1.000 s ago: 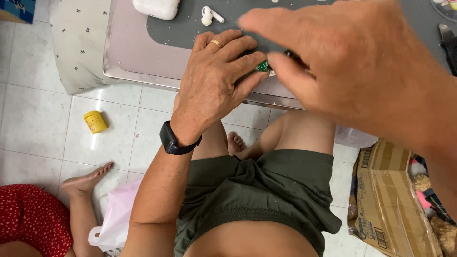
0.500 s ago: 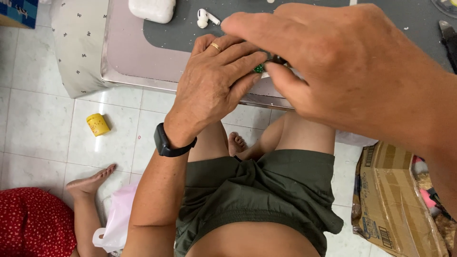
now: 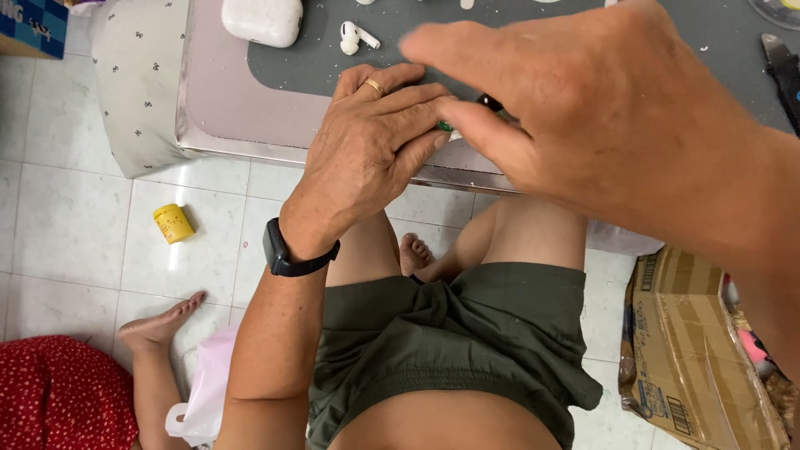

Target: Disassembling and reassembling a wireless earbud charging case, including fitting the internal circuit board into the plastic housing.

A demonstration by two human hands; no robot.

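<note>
A yellow container (image 3: 172,223) lies on the tiled floor (image 3: 58,225) at far left, well apart from the work. On the bench (image 3: 218,108), a grey mat (image 3: 317,62) carries a white earbud case (image 3: 262,18) and, just beside it, a loose white earbud (image 3: 352,37).

Left hand (image 3: 371,146): palm down at the near bench edge, wrist bent upward, fingers extended and pressed together toward the right. A ring shows on one finger and a black watch (image 3: 292,254) on the wrist. The fingertips bear on a small green part (image 3: 447,127); a closed grip around it cannot be confirmed.

Right hand (image 3: 608,125): reaches in from the right, close to the camera, fingers curled toward the same point. A short black tip (image 3: 490,102) shows at its fingers; whether it is pinched there cannot be told.

Judged step: fine work on the green part, steadied at the bench edge between both hands. The next move calls for small, controlled finger pressure, since the part sits near the edge above the lap.

A cardboard box (image 3: 692,350) stands on the floor at right.
</note>
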